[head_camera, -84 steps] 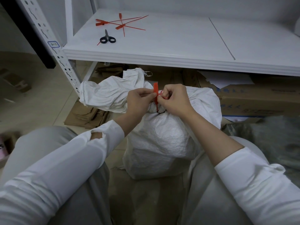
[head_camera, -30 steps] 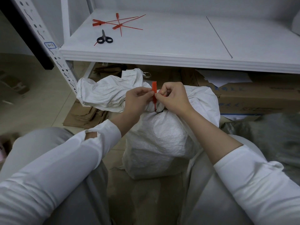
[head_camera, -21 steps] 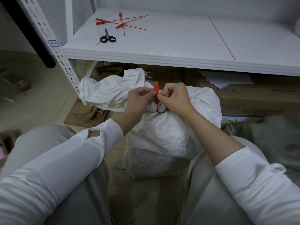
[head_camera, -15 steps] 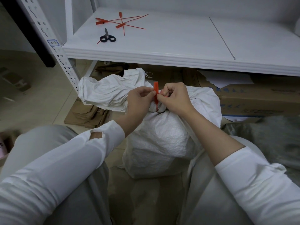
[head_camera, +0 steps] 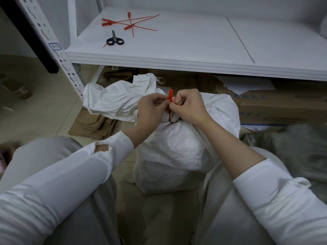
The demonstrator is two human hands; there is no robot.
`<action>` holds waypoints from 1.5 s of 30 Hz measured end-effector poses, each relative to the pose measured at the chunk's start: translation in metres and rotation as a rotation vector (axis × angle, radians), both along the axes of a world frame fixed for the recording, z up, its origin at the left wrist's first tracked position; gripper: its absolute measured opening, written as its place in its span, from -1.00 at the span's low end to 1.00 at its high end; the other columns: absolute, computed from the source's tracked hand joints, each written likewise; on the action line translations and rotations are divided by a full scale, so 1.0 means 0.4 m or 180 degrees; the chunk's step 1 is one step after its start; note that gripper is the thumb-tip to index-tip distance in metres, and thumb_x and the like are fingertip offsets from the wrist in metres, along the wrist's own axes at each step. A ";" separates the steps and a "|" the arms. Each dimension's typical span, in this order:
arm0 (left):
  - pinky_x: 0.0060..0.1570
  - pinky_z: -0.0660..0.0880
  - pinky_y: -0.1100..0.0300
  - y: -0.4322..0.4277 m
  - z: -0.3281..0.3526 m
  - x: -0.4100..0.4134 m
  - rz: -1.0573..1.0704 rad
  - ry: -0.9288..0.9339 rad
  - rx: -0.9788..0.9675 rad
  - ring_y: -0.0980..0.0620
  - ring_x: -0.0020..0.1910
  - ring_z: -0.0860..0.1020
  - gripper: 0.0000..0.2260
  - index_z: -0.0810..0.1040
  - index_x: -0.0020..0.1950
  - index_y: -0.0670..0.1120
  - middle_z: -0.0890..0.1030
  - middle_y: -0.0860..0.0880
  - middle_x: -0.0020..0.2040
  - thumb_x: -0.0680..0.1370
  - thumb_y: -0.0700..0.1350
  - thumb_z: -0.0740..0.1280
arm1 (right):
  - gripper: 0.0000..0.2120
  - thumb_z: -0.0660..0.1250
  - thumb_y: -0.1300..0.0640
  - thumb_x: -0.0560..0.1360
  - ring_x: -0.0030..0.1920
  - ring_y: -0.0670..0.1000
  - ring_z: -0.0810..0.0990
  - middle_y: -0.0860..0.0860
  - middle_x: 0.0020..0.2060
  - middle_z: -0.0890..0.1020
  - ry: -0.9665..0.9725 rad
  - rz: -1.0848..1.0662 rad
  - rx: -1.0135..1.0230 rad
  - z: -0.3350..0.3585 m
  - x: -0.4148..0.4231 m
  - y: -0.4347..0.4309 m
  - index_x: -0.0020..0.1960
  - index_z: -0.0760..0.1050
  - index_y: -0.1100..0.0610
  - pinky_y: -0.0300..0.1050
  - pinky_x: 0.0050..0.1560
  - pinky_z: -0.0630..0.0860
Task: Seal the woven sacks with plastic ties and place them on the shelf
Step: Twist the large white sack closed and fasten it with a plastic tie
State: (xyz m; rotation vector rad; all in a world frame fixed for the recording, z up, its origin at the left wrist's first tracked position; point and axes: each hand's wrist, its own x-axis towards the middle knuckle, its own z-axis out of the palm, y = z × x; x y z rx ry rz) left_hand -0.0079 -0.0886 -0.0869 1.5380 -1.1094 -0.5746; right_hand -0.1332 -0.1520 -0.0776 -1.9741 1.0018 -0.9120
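While the crumpled white woven plastic sack [head_camera: 177,151] stands on the floor between the person's knees, its neck gathered into a bunch, both hands meet at that neck. The left hand [head_camera: 152,110] pinches a red plastic tie [head_camera: 170,96] between thumb and forefinger, and the tie's flat tab stands upright above the knuckles. The right hand [head_camera: 189,106], fingers curled, pinches the same tie just beside the tab, touching the left fingertips. The tie's thin strap runs down to the gathered neck; how far it goes round is hidden by the hands. The sack's loose top flops to the left, toward the perforated white metal post [head_camera: 58,55]. The white metal shelf board [head_camera: 177,50] lies above and beyond the sack, which sits below its front edge. On the board's left part lie black-handled scissors [head_camera: 114,40] and, just behind them, several spare red ties [head_camera: 131,22] crossed over one another. Brown cardboard boxes [head_camera: 283,106] sit under the board.
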 end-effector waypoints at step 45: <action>0.09 0.59 0.07 -0.005 -0.014 0.057 -0.0428 0.2176 0.0445 -0.10 0.03 0.67 -0.70 0.53 0.20 -0.32 0.66 -0.23 0.05 0.47 -0.39 0.39 | -0.79 0.50 0.19 0.42 -0.35 0.03 0.54 0.27 -0.35 0.60 -0.0402 -0.0119 0.0286 0.012 -0.023 -0.009 -0.33 0.54 0.20 -0.09 -0.25 0.52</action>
